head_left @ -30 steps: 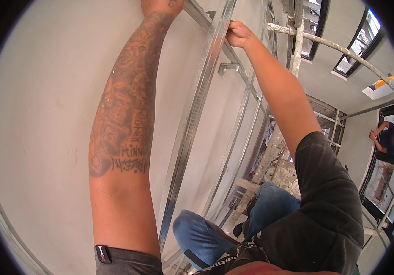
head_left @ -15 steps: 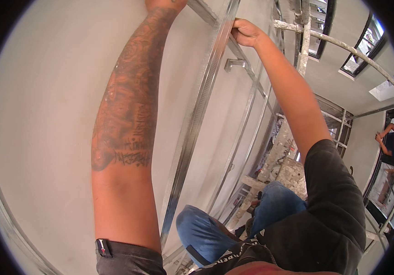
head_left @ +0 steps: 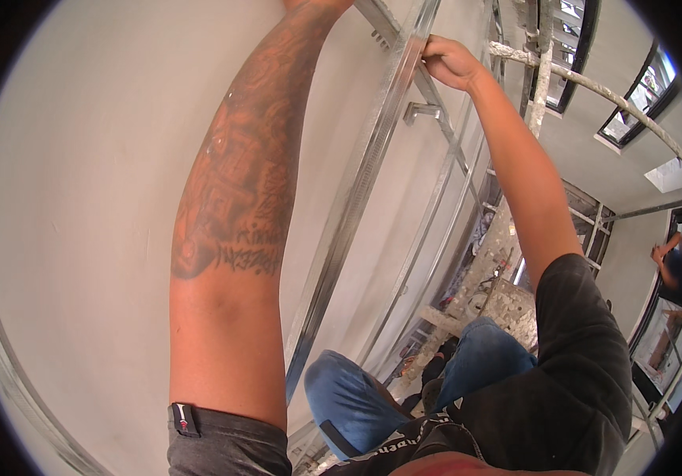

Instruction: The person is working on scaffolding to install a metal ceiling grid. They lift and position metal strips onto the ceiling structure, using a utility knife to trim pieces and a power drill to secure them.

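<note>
A long metal stud (head_left: 369,159) runs slantwise through the middle of the view, against a pale grey wall. My right hand (head_left: 450,63) is at its upper part, fingers curled in at the stud's right edge; the fingertips are hidden behind the metal. A metal crosspiece (head_left: 378,21) meets the stud from the upper left and continues as a strip (head_left: 438,107) below my right hand. My left arm stretches up along the wall. Only a sliver of my left hand (head_left: 309,2) shows at the top edge, so its fingers are out of sight.
A small metal bracket (head_left: 423,109) juts out below my right hand. Thinner metal studs (head_left: 412,258) stand farther right. Paint-spattered scaffold pipes (head_left: 587,82) cross the upper right. Stained planks (head_left: 480,282) lie below, near my knees. Another person (head_left: 678,262) is at the far right.
The view has shifted slightly, so the stud and both my arms appear farther right. My right hand stays at the stud. The other person's arm has moved.
</note>
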Available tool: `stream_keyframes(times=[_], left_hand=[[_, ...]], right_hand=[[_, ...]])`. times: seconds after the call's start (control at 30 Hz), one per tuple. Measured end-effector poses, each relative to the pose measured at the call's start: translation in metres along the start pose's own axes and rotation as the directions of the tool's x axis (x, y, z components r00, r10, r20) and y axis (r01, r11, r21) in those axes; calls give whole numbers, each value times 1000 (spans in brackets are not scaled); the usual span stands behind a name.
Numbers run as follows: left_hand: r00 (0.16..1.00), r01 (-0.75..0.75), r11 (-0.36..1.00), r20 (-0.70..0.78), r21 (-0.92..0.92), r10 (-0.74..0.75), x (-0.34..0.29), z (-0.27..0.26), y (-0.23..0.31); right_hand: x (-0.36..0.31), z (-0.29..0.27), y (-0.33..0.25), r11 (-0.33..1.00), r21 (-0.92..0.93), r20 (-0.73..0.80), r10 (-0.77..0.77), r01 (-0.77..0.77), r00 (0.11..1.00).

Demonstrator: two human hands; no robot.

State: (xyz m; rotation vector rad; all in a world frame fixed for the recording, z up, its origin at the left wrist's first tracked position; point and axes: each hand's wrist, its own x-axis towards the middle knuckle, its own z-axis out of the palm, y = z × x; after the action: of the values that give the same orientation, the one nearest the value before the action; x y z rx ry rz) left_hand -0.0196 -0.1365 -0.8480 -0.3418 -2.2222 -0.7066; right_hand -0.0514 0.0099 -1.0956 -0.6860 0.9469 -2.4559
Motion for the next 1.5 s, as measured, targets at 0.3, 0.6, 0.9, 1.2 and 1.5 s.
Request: stream_keyframes(times=[0.3, 0.6, 0.9, 1.2, 1.5], left_hand=[[982, -174, 984, -65, 24, 175, 5, 7, -11], [997, -53, 997, 52, 57, 50, 1, 1, 4], [873, 57, 977, 466, 203, -148, -78, 13, -31], [819, 123, 958, 519, 258, -244, -69, 22, -16], [629, 681, 727, 437, 88, -643, -70, 54, -19]], right_hand=[[-16, 48, 22, 891, -449, -267, -208, 70, 941], [0, 23, 34, 892, -446, -358, -251, 71, 899], [-7, 54, 26, 891, -445, -401, -284, 85, 871], [3, 41, 36, 899, -425, -386, -288, 108, 876], [9, 45, 50, 895, -437, -432, -295, 88, 853]])
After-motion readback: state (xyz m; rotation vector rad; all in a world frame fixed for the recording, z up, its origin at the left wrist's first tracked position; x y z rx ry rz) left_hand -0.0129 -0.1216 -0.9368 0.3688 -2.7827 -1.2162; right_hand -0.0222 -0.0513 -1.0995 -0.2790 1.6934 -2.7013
